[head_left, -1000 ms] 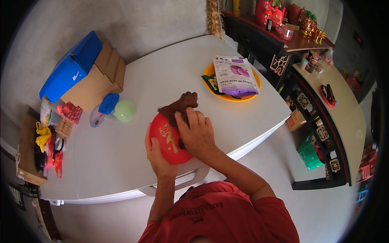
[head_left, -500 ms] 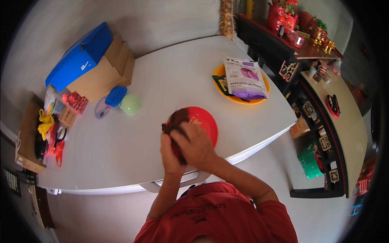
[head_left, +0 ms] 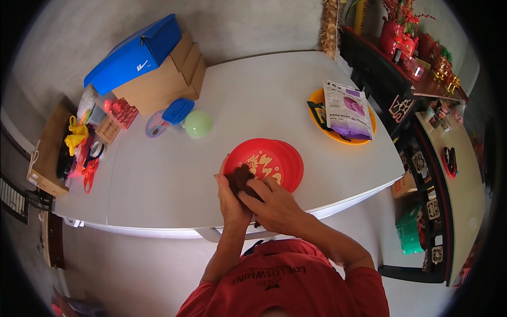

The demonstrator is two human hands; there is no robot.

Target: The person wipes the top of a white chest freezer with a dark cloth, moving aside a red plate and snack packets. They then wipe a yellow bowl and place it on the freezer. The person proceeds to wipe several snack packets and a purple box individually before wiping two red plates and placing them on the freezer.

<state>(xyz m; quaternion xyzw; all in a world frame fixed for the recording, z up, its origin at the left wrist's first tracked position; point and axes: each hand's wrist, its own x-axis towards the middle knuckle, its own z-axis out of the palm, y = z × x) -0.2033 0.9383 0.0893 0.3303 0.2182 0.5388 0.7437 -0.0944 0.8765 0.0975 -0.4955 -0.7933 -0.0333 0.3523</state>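
**Brown cloth bunched against red plates at near desk edge**

Brown cloth (head_left: 240,178) sits wadded on the near-left rim of the red plates (head_left: 272,161), a stack of at least two lying flat on the desk (head_left: 174,179). Left hand (head_left: 231,199) cups the plate rim and the cloth from the left, fingers curled. Right hand (head_left: 274,208) lies over the cloth from the near side, fingers (head_left: 252,191) bent down onto it, pinching the wad.

Judgement: cloth looks soft and light, grabs anywhere. Plates look like thin, stiff plastic, smooth, liable to slide on the desk; hold them by the rim.

Around the plates: green ball (head_left: 198,124) and blue lid (head_left: 177,111) beyond-left, blue box (head_left: 134,53) on cardboard boxes (head_left: 163,84) further that way, orange plate (head_left: 338,134) carrying a pouch (head_left: 346,108) to the right.
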